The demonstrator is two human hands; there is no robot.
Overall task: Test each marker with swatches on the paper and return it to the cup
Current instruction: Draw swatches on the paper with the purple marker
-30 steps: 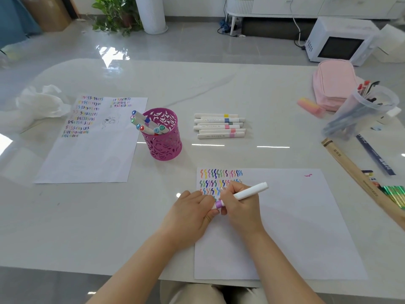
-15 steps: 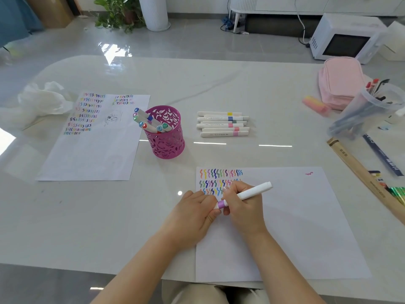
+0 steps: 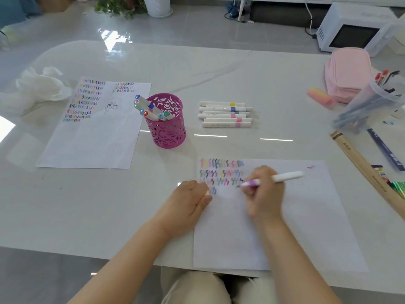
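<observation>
right hand (image 3: 264, 194) grips the purple marker (image 3: 285, 177), tip on lower-middle paper (image 3: 311, 216); left hand (image 3: 188, 201) curled beside, can't tell if holding

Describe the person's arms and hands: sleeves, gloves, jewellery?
Both forearms are bare right to the frame edge, with no sleeves showing. The left hand and right hand are ungloved, and no ring, watch or wristband is visible. Motion blur softens the right hand. Light beige trousers show at the bottom of the view.

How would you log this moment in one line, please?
right hand: holds marker, tip at paper | left hand: rests on paper edge | cup: untouched
</observation>
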